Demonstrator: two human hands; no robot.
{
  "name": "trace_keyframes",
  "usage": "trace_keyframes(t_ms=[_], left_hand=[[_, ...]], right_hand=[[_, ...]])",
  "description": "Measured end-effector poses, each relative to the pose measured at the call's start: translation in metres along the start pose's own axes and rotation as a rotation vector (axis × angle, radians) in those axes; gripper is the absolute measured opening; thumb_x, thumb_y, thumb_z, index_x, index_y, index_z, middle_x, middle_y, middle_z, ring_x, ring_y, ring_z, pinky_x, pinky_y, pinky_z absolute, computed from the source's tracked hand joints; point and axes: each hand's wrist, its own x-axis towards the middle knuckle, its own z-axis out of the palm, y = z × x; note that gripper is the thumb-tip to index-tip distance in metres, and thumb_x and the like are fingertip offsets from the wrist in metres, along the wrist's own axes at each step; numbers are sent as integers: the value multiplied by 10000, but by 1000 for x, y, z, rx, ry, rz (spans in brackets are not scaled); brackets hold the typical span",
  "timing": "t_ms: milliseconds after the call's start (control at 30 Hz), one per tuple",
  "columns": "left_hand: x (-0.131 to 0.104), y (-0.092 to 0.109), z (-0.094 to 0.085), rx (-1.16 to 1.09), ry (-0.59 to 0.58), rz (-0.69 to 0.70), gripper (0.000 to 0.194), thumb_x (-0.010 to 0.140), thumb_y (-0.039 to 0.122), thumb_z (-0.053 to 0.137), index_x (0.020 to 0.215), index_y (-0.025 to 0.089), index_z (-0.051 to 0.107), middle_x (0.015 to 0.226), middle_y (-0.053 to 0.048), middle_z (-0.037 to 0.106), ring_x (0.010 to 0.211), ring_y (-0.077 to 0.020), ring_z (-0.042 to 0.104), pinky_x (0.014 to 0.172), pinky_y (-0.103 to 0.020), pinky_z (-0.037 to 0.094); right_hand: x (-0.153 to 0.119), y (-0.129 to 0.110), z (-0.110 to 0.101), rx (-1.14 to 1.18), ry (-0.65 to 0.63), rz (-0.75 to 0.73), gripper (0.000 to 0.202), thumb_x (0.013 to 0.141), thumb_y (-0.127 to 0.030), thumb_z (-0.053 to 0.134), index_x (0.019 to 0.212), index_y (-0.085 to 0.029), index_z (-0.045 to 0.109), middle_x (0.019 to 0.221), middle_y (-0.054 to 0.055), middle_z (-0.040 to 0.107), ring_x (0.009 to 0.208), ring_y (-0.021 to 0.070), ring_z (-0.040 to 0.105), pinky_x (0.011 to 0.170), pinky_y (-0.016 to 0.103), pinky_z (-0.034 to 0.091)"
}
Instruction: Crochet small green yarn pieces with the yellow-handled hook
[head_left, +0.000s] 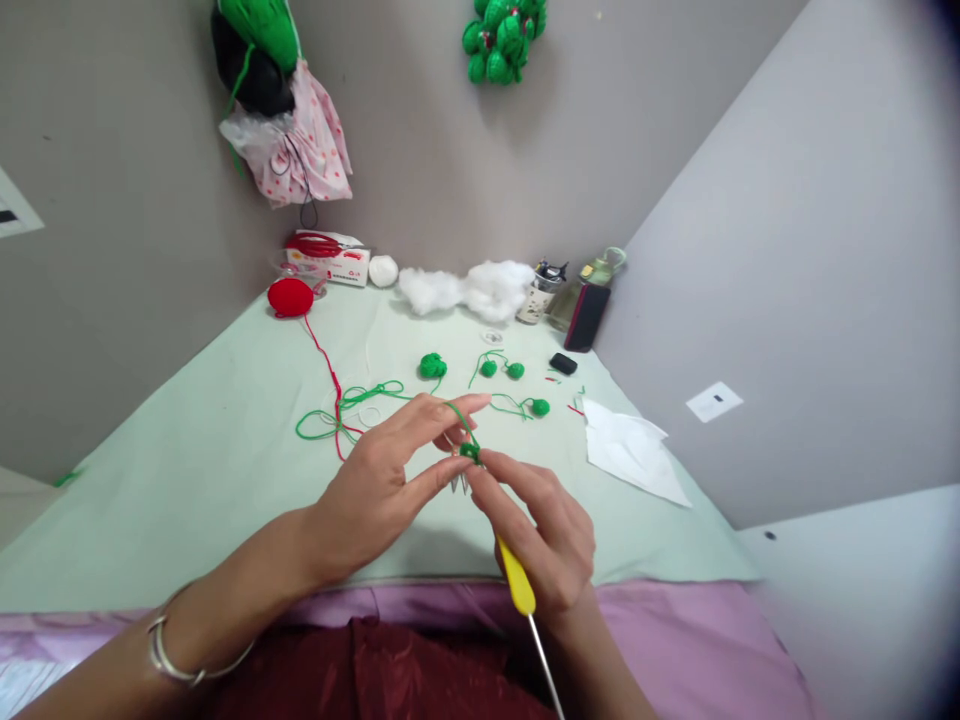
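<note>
Near the table's front, my left hand pinches a small green crocheted piece between thumb and fingers, with green yarn running over its index finger. My right hand is closed on a crochet hook with a yellow handle; its metal shaft points down toward my lap. The fingertips of both hands meet at the green piece, and the hook's tip is hidden there. Just below the piece, small pointed metal tips show, too small to identify.
On the pale green table lie a red yarn ball, loose yarn, a green yarn ball, small green balls, white stuffing, a pen holder, a phone and white paper.
</note>
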Motion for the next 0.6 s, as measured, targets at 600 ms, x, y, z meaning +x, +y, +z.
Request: trace_keyframes(t_ms=[600], left_hand=[[1, 5, 18, -1001, -57, -762, 504, 797, 287, 887, 1283, 241, 760, 953, -8, 672, 864, -129, 601, 858, -252, 496]], right_hand=[[-15, -3, 9, 57, 108, 95, 511, 946, -38, 648, 1395, -280, 678, 1173, 78, 776, 1028, 233, 762, 836, 349, 670]])
